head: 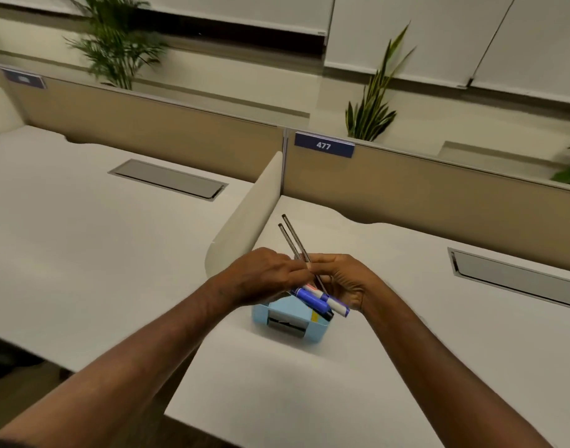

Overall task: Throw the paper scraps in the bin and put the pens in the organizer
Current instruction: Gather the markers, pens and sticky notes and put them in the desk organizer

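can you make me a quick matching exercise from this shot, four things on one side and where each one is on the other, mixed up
Things:
1. two thin dark pens
2. blue markers
3. light blue organizer
4. sign 477

Places:
A. on the white desk, below the hands
B. fixed to the beige partition at the back
C. lying across the organizer's top, under the hands
D. pinched where left hand and right hand meet, ends pointing up and away

Pairs: 1-D, 2-C, 3-A, 4-B

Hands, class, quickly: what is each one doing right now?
Left hand: closed on the blue markers above the light blue organizer.
Right hand: closed on the two thin dark pens, which point up and away.
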Tool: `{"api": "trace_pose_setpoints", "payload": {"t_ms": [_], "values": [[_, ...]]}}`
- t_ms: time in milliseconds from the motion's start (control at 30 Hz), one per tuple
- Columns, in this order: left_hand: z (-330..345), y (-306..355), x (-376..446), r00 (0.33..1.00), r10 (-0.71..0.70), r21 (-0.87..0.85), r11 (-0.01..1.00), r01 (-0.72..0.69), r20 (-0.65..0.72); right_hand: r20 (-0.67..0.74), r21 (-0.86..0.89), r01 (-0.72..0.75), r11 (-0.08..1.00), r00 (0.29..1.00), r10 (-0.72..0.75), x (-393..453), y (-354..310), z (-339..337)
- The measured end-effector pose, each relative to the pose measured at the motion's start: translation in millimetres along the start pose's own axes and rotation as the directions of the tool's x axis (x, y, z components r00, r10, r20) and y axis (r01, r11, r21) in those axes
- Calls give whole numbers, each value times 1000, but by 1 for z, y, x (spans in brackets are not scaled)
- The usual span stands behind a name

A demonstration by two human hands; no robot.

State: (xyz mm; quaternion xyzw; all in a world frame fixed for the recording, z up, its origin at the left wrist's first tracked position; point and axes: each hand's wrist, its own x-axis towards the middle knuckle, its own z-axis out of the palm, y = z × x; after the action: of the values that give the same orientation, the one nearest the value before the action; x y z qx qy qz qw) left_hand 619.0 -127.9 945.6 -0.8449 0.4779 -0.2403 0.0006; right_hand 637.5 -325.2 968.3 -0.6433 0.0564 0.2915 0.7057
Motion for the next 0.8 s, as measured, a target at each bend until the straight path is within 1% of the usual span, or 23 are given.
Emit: {"api": "trace_pose_setpoints", "payload": {"t_ms": [33,67,100,133,167,200,233,267,300,333,367,400,500,600,667,800], "values": [[7,-14,-8,997,-81,-54,995,80,-7,-34,9,25,1000,999,-25,10,0,7],[13,-25,-15,980,-197,-154,969,192,-17,-75,3,64,998,995,-64,20,0,12],[18,-34,-21,943,-330,-280,910,305,-48,-115,-7,109,994,987,-109,30,0,16],[22,-41,-25,874,-476,-404,822,402,-98,-148,-14,155,988,977,-156,40,2,18],[26,-48,-28,772,-621,-524,707,475,-137,-167,-16,200,980,966,-199,51,4,18],[28,-53,-28,644,-753,-649,558,517,-135,-178,-16,236,972,956,-235,62,7,19],[29,-58,-28,513,-854,-761,386,521,-82,-190,-11,267,964,946,-264,72,11,19],[32,-63,-26,405,-914,-832,233,504,-11,-209,-4,296,955,934,-291,83,15,20],[38,-68,-25,323,-945,-865,120,488,51,-233,3,322,947,921,-313,93,19,22],[44,-72,-25,268,-958,-876,42,481,101,-253,1,344,939,908,-333,103,24,24],[51,-75,-25,233,-963,-880,-12,474,139,-267,-17,366,930,895,-357,113,28,27],[56,-77,-25,212,-963,-885,-50,463,165,-272,-54,387,920,881,-387,121,32,31],[71,-83,-25,185,-961,-892,-108,438,208,-230,-206,421,883,857,-462,145,49,40],[80,-89,-24,172,-960,-890,-126,437,221,-163,-390,411,824,850,-501,163,65,47],[85,-92,-23,165,-961,-885,-127,449,221,-140,-480,389,786,851,-507,172,76,49],[92,-95,-23,151,-965,-882,-125,454,214,-157,-506,377,776,844,-513,181,97,53]]}}
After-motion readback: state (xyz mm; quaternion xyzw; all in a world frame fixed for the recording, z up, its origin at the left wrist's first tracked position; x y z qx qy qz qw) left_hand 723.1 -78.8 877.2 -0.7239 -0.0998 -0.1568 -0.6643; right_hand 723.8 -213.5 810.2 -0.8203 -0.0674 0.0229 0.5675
